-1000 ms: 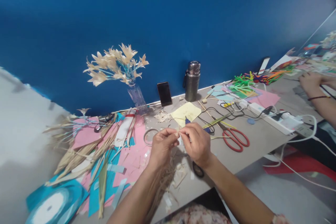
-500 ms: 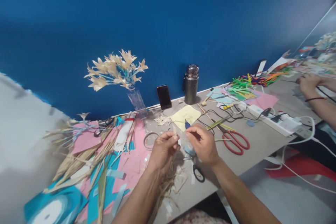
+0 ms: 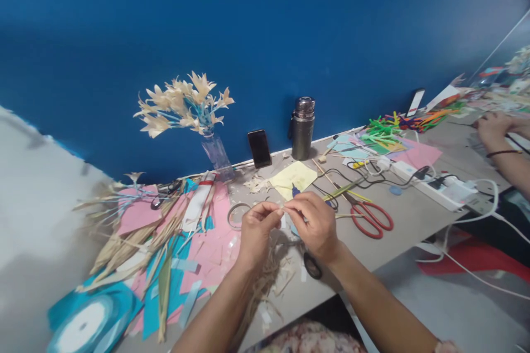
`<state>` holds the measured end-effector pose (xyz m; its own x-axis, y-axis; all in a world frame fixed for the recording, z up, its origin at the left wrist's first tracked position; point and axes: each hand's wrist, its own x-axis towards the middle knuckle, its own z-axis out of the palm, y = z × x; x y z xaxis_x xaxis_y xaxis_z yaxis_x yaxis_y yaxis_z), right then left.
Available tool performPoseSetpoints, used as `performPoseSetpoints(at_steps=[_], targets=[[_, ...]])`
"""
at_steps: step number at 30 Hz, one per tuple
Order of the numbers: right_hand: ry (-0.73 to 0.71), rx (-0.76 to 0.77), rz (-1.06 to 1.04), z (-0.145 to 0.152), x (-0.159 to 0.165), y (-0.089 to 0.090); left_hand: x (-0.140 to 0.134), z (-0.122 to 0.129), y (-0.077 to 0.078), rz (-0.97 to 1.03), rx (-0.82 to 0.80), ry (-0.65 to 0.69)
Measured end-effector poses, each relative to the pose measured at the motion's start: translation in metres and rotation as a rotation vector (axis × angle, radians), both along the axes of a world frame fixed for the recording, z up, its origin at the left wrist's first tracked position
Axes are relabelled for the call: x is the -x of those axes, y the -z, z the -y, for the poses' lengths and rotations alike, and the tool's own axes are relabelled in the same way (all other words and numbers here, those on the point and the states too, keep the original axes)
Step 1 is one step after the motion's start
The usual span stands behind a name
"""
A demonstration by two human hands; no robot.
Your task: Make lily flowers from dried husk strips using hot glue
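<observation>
My left hand [image 3: 260, 231] and my right hand [image 3: 313, 224] meet over the table, thumbs and fingertips pinched close together. Something small and pale sits between the fingertips, too small to make out. Just beyond them lies a yellow paper sheet [image 3: 285, 179] with a dark blue-tipped tool [image 3: 295, 191] on it. A roll of tape [image 3: 235, 217] is beside my left hand. Red-handled scissors [image 3: 372, 219] lie to the right of my right hand. Under my hands are dry husk scraps [image 3: 265, 281], and a black ring-shaped handle [image 3: 312, 265] shows below my right wrist.
Husk flowers stand in a clear vase [image 3: 218, 155] by the wall, near a phone [image 3: 259, 149] and a thermos [image 3: 303, 129]. Pink and blue papers and a ribbon spool [image 3: 83, 325] cover the left. A power strip [image 3: 426, 185] with cables lies right; another person's hand [image 3: 492, 128] is beyond.
My right hand has moved left, so its fingertips now meet those of my left hand. The view has shifted slightly.
</observation>
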<state>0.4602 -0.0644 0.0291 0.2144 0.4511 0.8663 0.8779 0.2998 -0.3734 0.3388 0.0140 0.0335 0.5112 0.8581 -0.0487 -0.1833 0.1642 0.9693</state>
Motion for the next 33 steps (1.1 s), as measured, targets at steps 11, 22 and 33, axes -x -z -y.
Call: performPoseSetpoints(at_steps=[11, 22, 33], targets=[[0.050, 0.012, -0.365, 0.004, -0.014, 0.002, -0.004, -0.007, -0.004, 0.162, 0.271, 0.008], [-0.052, 0.299, -0.380, 0.017, -0.022, 0.025, 0.035, -0.027, -0.008, 0.286, 0.459, 0.204], [-0.115, 0.776, -0.071, 0.004, -0.044, 0.018, 0.081, -0.055, 0.008, 0.112, 0.275, -0.029]])
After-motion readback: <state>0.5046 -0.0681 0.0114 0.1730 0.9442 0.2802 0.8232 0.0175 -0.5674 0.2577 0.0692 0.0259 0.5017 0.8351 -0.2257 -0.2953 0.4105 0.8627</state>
